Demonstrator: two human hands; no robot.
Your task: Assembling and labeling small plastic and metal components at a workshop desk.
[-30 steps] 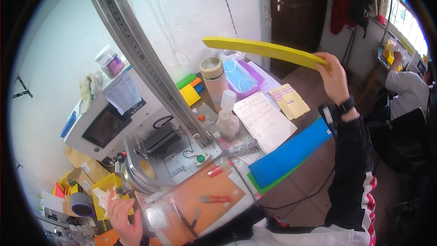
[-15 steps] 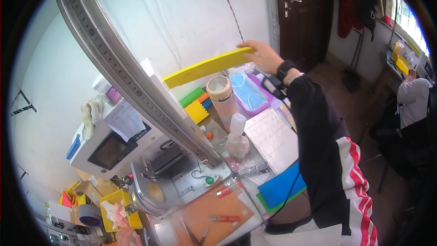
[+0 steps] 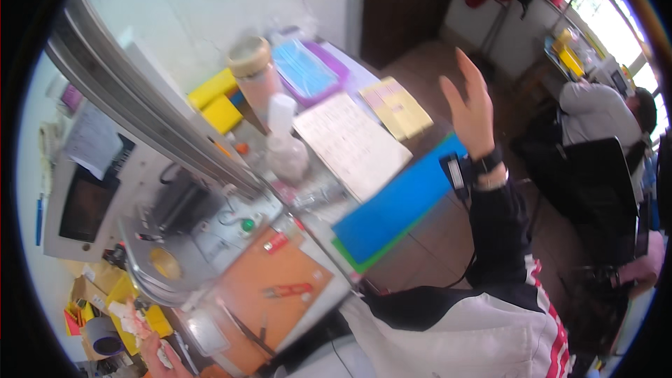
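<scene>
My right hand (image 3: 470, 112) is raised over the table's right edge, fingers apart, holding nothing. Below and left of it lies a long blue board (image 3: 392, 203) on top of a green one (image 3: 364, 260). At the lower left, my left hand (image 3: 162, 360) has its fingers curled round a small pale thing, too blurred to name. Beside that hand stands a yellow bin (image 3: 155, 320) with crumpled pinkish-white material (image 3: 129, 318) in it. A yellow board (image 3: 212, 89) shows behind the beige flask (image 3: 253, 80), next to a yellow block (image 3: 222, 115).
An open notebook (image 3: 353, 143), a yellow notepad (image 3: 397, 108), a purple tray (image 3: 334, 84) of blue masks and a clear pump bottle (image 3: 285, 154) cover the table. Red-handled pliers (image 3: 288, 290) lie on an orange mat (image 3: 255, 273). A measuring machine (image 3: 161, 238) stands left. Another person (image 3: 602, 112) sits right.
My right hand has let go of the long yellow board, which now rests behind the flask, and has moved over the blue board's far end. The view has swung to the right.
</scene>
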